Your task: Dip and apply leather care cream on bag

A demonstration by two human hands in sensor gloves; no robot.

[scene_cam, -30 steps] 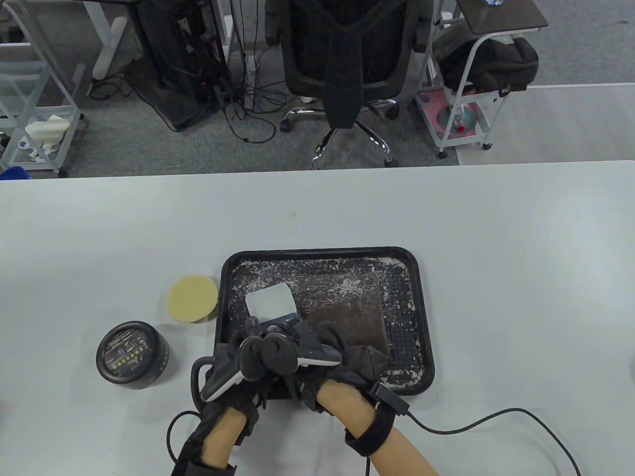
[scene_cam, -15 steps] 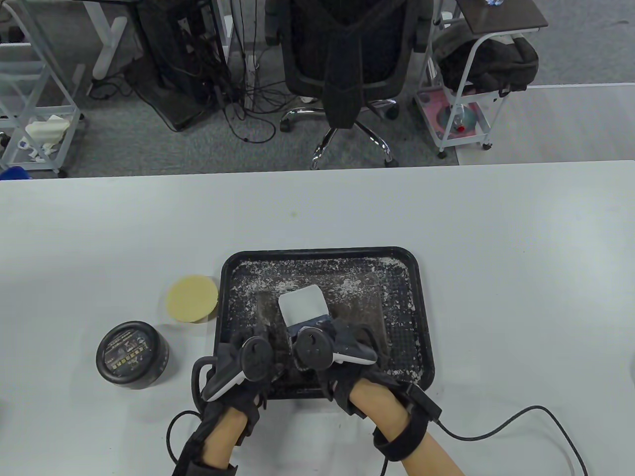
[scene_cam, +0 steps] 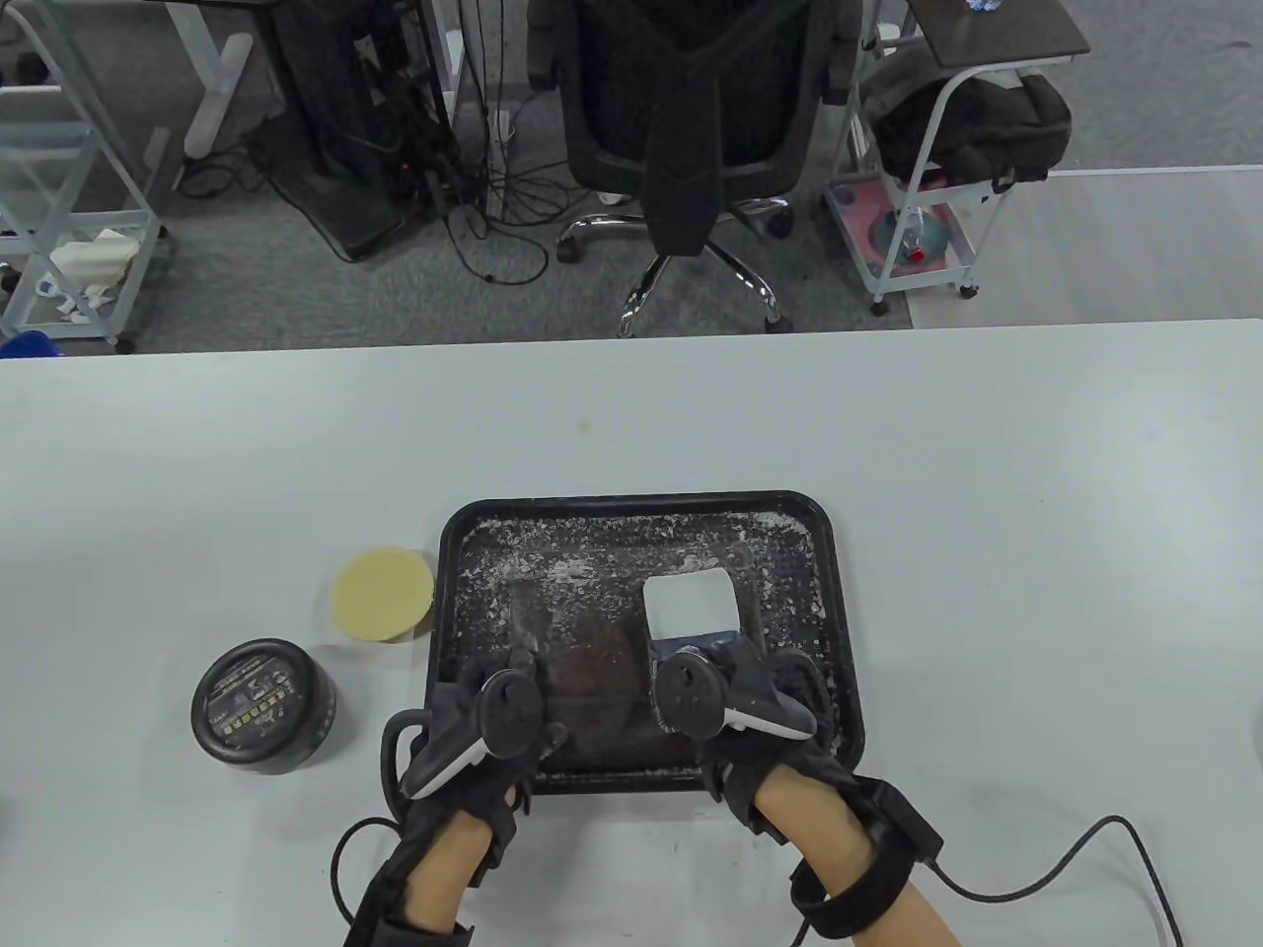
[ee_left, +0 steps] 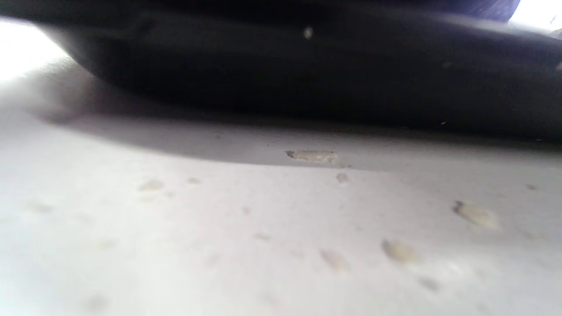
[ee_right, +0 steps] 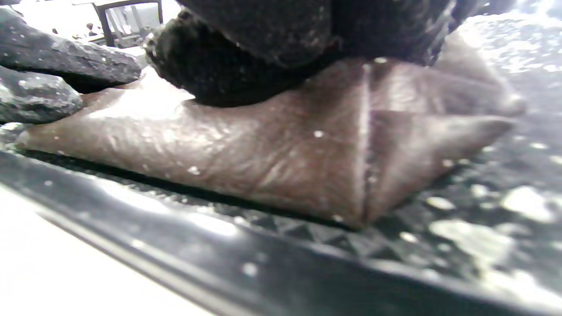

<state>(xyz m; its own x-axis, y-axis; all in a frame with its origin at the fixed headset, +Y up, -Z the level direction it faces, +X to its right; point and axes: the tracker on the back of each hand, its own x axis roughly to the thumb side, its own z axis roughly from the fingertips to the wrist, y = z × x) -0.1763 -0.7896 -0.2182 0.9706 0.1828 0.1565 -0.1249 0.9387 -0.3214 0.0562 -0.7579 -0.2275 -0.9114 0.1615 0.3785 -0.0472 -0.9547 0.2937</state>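
A brown leather bag [scene_cam: 592, 671] lies flat in a black tray [scene_cam: 839, 631] smeared with white cream. My right hand [scene_cam: 735, 691] holds a white pad [scene_cam: 691, 604] and presses it on the right part of the bag. In the right wrist view its gloved fingers [ee_right: 246, 57] press on the brown leather [ee_right: 281, 149]. My left hand [scene_cam: 493, 710] rests at the tray's near-left corner, fingers holding the bag's left edge; these fingers [ee_right: 44, 83] show at the left of the right wrist view. A black cream jar [scene_cam: 264, 705] stands left of the tray, lid on.
A round yellow sponge [scene_cam: 383, 594] lies on the white table [scene_cam: 987, 493] between the jar and the tray. The left wrist view shows only the tray's dark outer wall [ee_left: 307, 66] and table [ee_left: 219, 241]. A cable [scene_cam: 1066, 858] trails from my right wrist.
My right hand has slid the white pad across the bag from the left side to the right side. My left hand has stayed in place.
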